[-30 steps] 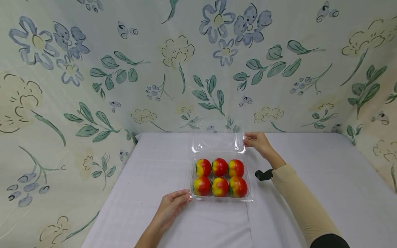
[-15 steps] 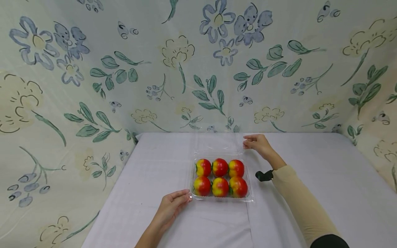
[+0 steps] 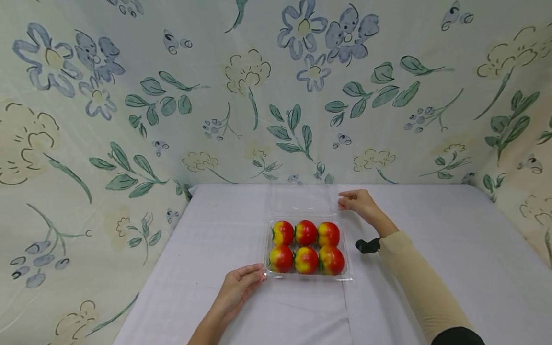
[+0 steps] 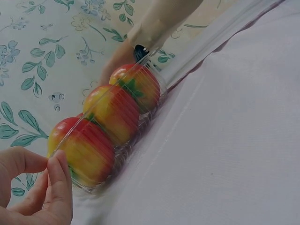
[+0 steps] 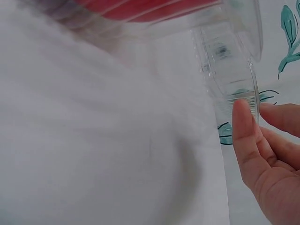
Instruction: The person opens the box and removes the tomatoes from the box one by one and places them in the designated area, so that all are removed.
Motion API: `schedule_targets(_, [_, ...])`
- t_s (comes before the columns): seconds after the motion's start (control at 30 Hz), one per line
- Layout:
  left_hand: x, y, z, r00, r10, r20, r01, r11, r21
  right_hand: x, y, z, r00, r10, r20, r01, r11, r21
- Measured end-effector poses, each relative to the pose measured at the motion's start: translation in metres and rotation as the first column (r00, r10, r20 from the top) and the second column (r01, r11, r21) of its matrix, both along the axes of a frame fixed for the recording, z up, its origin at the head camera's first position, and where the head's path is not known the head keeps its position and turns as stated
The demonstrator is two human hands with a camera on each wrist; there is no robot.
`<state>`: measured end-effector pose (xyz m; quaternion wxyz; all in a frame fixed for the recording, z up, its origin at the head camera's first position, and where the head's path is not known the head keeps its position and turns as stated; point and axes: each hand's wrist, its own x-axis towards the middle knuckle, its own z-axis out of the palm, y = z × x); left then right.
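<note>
A clear plastic clamshell box (image 3: 308, 276) rests on the white cloth with its lid (image 3: 304, 199) raised away from me. Several round red-and-yellow fruits (image 3: 306, 233) sit inside in two rows, and green leaves show on some of them (image 4: 133, 88). At the box's near left corner, my left hand (image 3: 238, 291) pinches the rim between thumb and fingers. My right hand (image 3: 361, 205) is at the lid's right edge; the right wrist view has thumb (image 5: 242, 119) and fingers pinching that edge. The lid's outline is faint in the head view.
The white-clothed table (image 3: 215, 230) spreads around the box. A flower-patterned cloth (image 3: 258, 96) hangs behind the table and along its sides. A black strap end (image 3: 367, 245) sticks out from the right sleeve.
My right hand has come down slightly, and the lid has tilted further back and lower. The left hand and the fruits have stayed in place.
</note>
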<state>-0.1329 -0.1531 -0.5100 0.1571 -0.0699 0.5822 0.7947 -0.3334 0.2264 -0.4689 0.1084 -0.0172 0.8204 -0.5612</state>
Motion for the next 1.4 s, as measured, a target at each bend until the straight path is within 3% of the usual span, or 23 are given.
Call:
schedule_targets(0.47, [-0.001, -0.001, -0.001, 1.0, -0.008, -0.008, 0.008, 1.0, -0.013, -0.003, 0.004, -0.013, 1.0, 0.019, 0.022, -0.018, 0.998, -0.053])
schedule_targets(0.87, [-0.002, -0.001, 0.002, 1.0, -0.015, -0.005, 0.015, 0.999, -0.03, -0.002, 0.007, -0.009, 1.0, 0.003, 0.018, -0.002, 1.0, -0.015])
schedule_targets(1.07, [-0.003, -0.001, 0.003, 1.0, -0.023, -0.014, 0.022, 0.999, -0.044, -0.001, 0.015, -0.007, 0.999, -0.03, -0.012, 0.03, 0.999, -0.011])
schedule_targets(1.4, [-0.01, -0.003, 0.006, 0.997, 0.013, -0.077, -0.018, 0.997, -0.072, 0.01, 0.026, 0.003, 0.993, -0.044, -0.113, 0.045, 0.999, 0.006])
